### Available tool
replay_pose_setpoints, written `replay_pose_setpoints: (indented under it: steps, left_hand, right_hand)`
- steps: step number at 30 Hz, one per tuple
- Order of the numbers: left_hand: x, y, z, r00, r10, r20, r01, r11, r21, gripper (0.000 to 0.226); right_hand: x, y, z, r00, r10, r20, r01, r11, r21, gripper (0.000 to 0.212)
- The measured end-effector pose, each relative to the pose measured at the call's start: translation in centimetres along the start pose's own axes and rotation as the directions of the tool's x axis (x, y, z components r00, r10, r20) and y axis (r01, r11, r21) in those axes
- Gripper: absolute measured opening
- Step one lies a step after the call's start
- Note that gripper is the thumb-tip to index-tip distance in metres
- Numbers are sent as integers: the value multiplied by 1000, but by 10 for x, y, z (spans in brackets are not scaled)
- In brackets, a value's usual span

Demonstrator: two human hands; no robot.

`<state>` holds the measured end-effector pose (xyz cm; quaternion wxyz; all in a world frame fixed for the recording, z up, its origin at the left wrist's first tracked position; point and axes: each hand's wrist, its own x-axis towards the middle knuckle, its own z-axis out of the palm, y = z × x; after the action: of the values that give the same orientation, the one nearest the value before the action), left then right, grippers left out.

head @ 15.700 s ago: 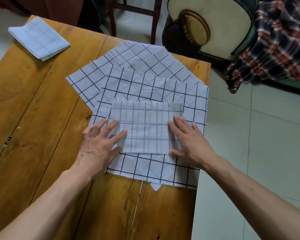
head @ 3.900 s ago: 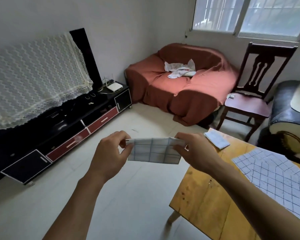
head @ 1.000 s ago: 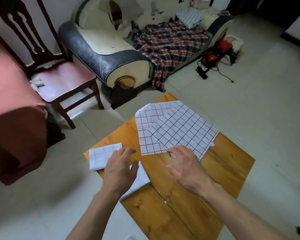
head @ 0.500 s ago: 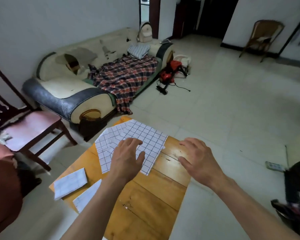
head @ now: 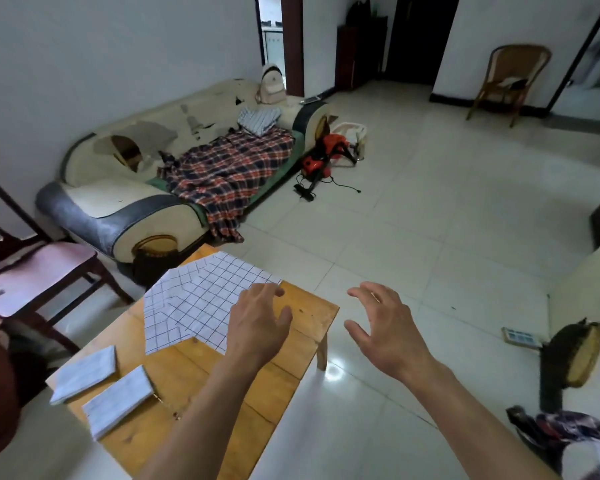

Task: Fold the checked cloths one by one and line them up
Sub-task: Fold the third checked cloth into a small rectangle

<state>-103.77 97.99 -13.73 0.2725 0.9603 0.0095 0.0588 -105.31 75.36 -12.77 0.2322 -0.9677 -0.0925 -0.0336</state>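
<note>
Unfolded white cloths with dark checks (head: pixel 201 299) lie overlapped on the far end of the wooden table (head: pixel 309 313). Two folded cloths (head: pixel 84 374) (head: pixel 120 400) lie side by side near the table's left corner. My left hand (head: pixel 258 323) hovers over the near right edge of the unfolded cloths, fingers loosely spread and holding nothing. My right hand (head: pixel 385 327) is in the air past the table's right edge, above the floor, fingers spread and empty.
A dark wooden chair with a pink seat (head: pixel 32 271) stands left of the table. Beyond it is a worn cream sofa (head: pixel 125 202) with a plaid blanket (head: pixel 229 171). A red machine with a cord (head: pixel 323 161) lies on the tiled floor.
The view has swung right and the table now sits lower left. Both hands have drifted right; the left has moved from over the cloths' middle to their right edge. The second folded cloth shows fully.
</note>
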Motion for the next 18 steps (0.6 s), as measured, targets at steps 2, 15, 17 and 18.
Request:
replay_pose_setpoints:
  steps: [2, 15, 17, 18]
  left_hand:
    - [14, 9, 4, 1000, 17, 13, -18, 1000, 12, 34]
    - [144, 42, 84, 993, 41, 109, -39, 999, -12, 32]
    - [167, 44, 88, 990, 74, 116, -79, 996, 42, 33]
    - [179, 45, 89, 990, 90, 113, -97, 994, 58, 33]
  right_hand:
    - [5, 17, -6, 999, 32, -3, -32, 999, 12, 50]
    - [128, 94, -60, 994, 99, 41, -92, 985, -146, 53]
    - [153, 101, -63, 994, 98, 57, -85, 976, -200, 55]
    - [164, 105, -64, 993, 97, 65, -81, 973, -215, 56]
